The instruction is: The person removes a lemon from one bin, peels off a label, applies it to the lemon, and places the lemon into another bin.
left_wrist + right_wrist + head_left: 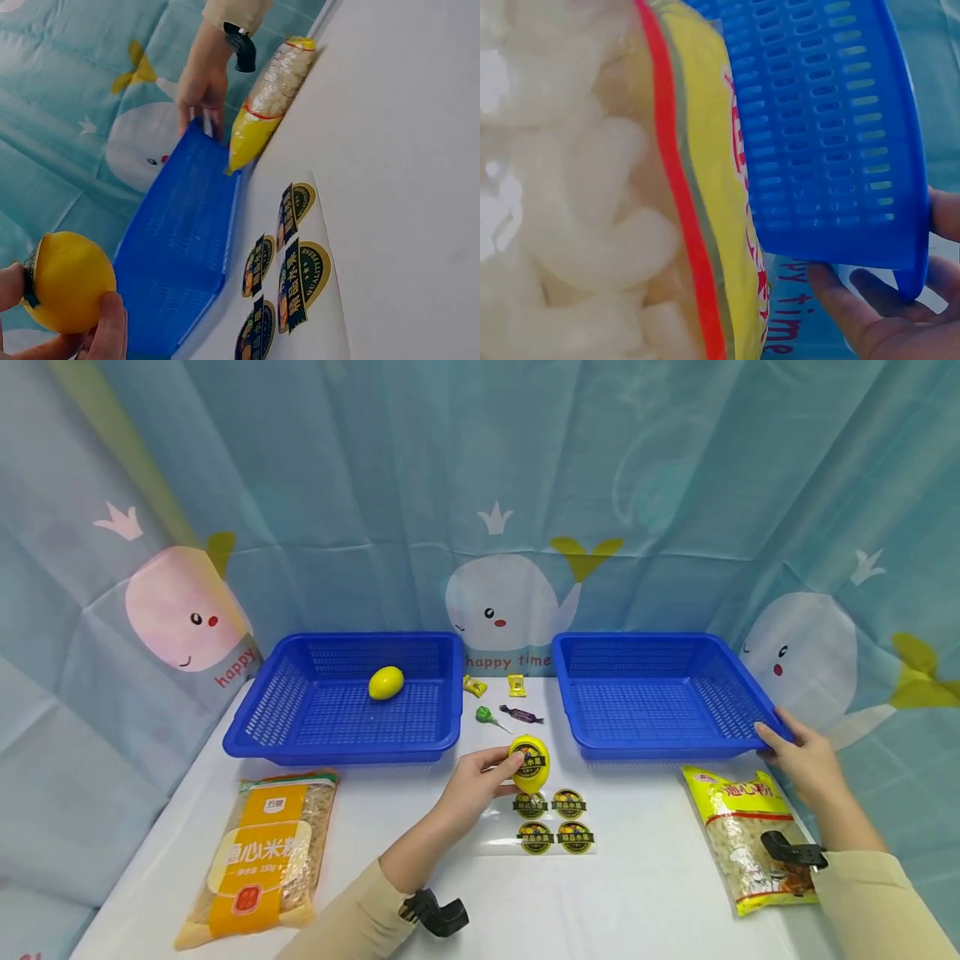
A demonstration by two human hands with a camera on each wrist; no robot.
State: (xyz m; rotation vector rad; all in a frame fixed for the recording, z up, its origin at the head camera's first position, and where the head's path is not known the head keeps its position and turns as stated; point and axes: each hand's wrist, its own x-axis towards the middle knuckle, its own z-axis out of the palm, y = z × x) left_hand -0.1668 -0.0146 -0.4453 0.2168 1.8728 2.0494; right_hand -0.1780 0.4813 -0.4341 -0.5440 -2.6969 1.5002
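Observation:
My left hand [480, 785] holds a yellow lemon [537, 780] with a dark round label on its front, just above the sticker sheet [495, 835]. Fingers and thumb pinch the lemon [73, 281] from its sides in the left wrist view. On the right, my right hand [810, 760] grips the near right corner of a blue basket [645, 753], its fingers around the rim [911, 187]. Another lemon [386, 682] lies inside the left blue basket [345, 753]. Several dark round stickers [575, 837] show on the sheet.
Wrapped candies, among them a purple one [522, 714], and a green lollipop [484, 715] lie between the baskets. An orange-labelled bag [258, 856] lies front left. A yellow-topped bag of pasta-like pieces [750, 839] lies under my right forearm. A curtain [495, 460] hangs behind.

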